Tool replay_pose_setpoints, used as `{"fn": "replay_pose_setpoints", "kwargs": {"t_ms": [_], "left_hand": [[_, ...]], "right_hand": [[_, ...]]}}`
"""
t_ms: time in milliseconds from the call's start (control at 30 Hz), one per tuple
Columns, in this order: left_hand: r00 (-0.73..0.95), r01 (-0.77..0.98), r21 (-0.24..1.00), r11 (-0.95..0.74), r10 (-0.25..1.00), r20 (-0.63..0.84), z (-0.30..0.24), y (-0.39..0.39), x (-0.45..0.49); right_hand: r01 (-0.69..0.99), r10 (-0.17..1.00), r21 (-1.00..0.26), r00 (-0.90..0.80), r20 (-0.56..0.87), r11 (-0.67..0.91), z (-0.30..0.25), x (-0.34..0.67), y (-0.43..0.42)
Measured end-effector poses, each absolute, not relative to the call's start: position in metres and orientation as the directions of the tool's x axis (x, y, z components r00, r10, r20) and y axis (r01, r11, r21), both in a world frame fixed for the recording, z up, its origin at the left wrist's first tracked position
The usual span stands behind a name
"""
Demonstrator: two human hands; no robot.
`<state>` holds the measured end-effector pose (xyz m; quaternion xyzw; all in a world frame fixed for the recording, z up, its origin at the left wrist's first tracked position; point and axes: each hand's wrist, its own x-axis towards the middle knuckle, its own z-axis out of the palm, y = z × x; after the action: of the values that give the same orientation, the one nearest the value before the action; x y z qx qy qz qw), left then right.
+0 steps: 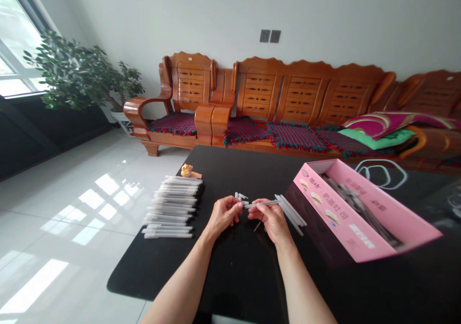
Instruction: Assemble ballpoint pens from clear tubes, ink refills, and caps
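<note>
Above the black table, my right hand (269, 218) pinches a slim, pale pen (271, 203) that lies roughly level between my hands. My left hand (224, 214) is closed at the pen's left end, thumb against forefinger; whatever small part is in its fingertips is hidden. Just beyond the fingers lie a few short white pen caps (240, 196). Several loose pen barrels (292, 214) rest beside my right hand. To the left of my left hand, a row of white pens with dark ends (176, 206) lies side by side.
A pink cardboard box (324, 209) holding dark, thin pieces stands on the right of the table (230, 276). A small orange figurine (187, 171) sits at the far left edge, and a white cable loop (387, 173) lies behind the box. A wooden sofa (259, 89) is beyond.
</note>
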<state>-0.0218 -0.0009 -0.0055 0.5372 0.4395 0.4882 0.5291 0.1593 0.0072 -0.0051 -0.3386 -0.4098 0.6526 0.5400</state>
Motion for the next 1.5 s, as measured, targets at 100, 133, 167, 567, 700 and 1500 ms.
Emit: {"fn": "replay_pose_setpoints", "kwargs": {"t_ms": [100, 133, 167, 567, 700, 1500], "left_hand": [[0.164, 0.029, 0.998, -0.063, 0.985, 0.057, -0.0066, -0.0014, -0.0224], [0.168, 0.028, 0.997, -0.065, 0.984, 0.060, -0.0062, -0.0015, -0.0222], [0.165, 0.014, 0.998, -0.067, 0.984, 0.064, -0.0053, -0.0016, -0.0219], [0.153, 0.078, 0.991, -0.105, 0.984, 0.092, -0.0080, 0.0003, -0.0221], [0.129, -0.030, 0.994, -0.104, 0.986, 0.107, -0.0051, 0.0005, -0.0207], [0.156, 0.063, 0.992, -0.106, 0.983, 0.095, -0.0020, -0.0011, -0.0238]], "right_hand": [[-0.426, 0.983, -0.901, -0.185, 0.003, -0.078, -0.0041, 0.1588, 0.0066], [-0.426, 0.983, -0.902, -0.185, 0.002, -0.078, -0.0038, 0.1586, 0.0065], [-0.425, 0.983, -0.902, -0.184, 0.001, -0.079, -0.0034, 0.1585, 0.0063], [-0.419, 0.983, -0.904, -0.183, -0.004, -0.082, -0.0046, 0.1597, 0.0075], [-0.414, 0.983, -0.907, -0.183, -0.005, -0.082, -0.0043, 0.1592, 0.0071], [-0.407, 0.983, -0.910, -0.182, 0.000, -0.075, -0.0036, 0.1584, 0.0067]]}}
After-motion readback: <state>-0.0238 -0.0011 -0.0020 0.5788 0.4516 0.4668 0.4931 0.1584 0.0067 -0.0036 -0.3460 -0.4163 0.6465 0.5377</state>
